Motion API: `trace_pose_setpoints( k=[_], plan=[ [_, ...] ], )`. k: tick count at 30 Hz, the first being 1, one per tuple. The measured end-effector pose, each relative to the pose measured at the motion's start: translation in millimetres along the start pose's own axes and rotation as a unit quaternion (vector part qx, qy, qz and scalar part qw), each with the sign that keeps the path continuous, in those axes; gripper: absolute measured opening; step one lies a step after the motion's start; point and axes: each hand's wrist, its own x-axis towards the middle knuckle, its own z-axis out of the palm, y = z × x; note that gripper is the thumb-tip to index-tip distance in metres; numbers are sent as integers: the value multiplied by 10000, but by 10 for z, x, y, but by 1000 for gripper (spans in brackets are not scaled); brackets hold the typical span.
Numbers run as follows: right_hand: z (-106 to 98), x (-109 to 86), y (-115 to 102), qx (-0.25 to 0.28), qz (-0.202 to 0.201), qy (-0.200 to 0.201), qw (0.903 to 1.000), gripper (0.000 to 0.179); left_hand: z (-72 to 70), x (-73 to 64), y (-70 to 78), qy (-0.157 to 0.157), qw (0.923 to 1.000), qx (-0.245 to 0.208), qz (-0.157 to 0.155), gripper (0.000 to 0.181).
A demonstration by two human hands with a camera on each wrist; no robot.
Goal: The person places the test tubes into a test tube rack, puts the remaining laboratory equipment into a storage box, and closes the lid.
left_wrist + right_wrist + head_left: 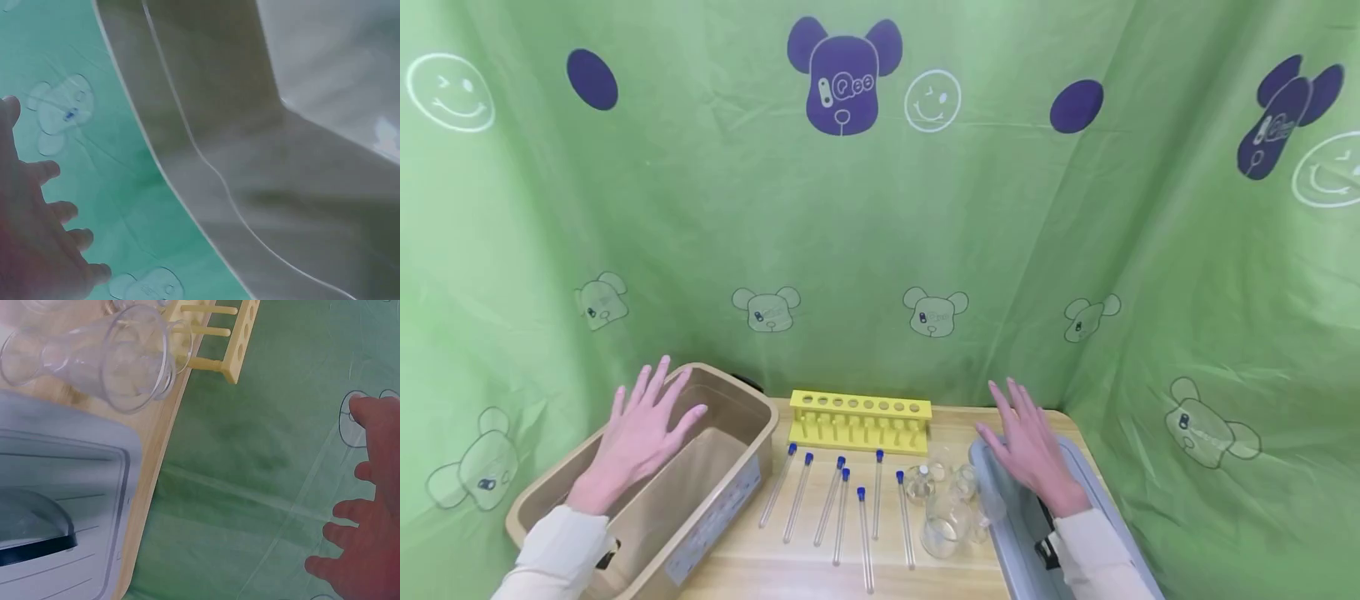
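Note:
My left hand is held with spread, straight fingers over the beige plastic bin; nothing is in it. Over the grey-blue plastic tray, my right hand likewise has its fingers extended and holds nothing. Between the hands, several glass test tubes with blue caps lie on the wooden table. Behind them stands a yellow test tube rack with its holes unfilled. Clear glassware is grouped beside the tray; the right wrist view shows a flared glass vessel.
A green curtain with bear and smiley prints hangs behind the table and along both sides. The bin's tall walls border the left, and a label is on its side. Inside the tray is a black-edged clear part.

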Motion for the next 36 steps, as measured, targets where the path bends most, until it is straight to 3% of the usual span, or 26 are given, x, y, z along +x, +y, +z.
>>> trace_pose_setpoints(
  k=[11,16,21,25,28,33,36],
  plan=[
    [122,285,-110,551,-332,-316,9974,79,13,31,445,353,9993,-65,66,71],
    [242,466,-210,811,-431,-497,9945,76,47,-36,777,738,9971,-84,144,66],
    [436,653,-318,1082,-433,-827,9897,69,152,-192,1134,1127,9910,-621,360,63],
    [588,765,-376,1226,-389,-1167,9848,69,393,-325,1339,1392,9821,-1149,543,61],
    [719,812,-423,1243,-424,-1327,9824,70,667,-452,1410,1227,9842,-1205,427,60],
    [816,888,-484,1170,-487,-1384,9822,62,1087,-605,1433,813,9924,-928,33,60],
    [821,959,-506,1093,-478,-1443,9823,57,1277,-631,1413,446,9935,-956,-438,57]
  ],
)
